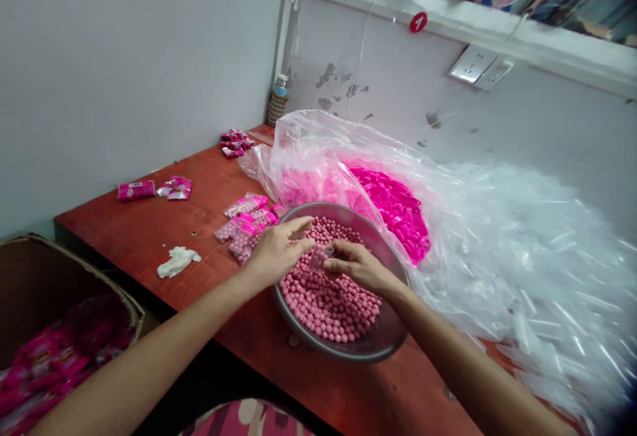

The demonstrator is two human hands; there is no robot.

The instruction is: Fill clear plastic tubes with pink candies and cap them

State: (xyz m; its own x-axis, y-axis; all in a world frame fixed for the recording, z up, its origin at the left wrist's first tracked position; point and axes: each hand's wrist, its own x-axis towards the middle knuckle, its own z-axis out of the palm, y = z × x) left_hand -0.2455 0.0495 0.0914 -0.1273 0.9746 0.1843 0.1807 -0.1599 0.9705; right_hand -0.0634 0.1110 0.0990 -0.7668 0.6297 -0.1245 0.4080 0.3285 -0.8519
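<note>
A metal bowl (343, 354) of round pink beads (338, 310) stands on the red table. Over its middle, my right hand (355, 265) pinches a small clear container (320, 258) between thumb and fingers. My left hand (283, 249) is above the bowl's left rim, thumb and fingers apart and pointing at the container, with nothing visible in it. Left of the bowl lie several clear packs (243, 230) of pink beads with bright pink tops. Behind the bowl, bright pink caps (393, 214) fill an open plastic bag (318, 132).
A heap of clear plastic containers (537, 257) covers the right side. On the red table (199, 170) lie pink packets (137, 190) and a crumpled white tissue (178, 261). A cardboard box (114, 283) of pink packets stands lower left. A bottle (281, 85) stands at the back corner.
</note>
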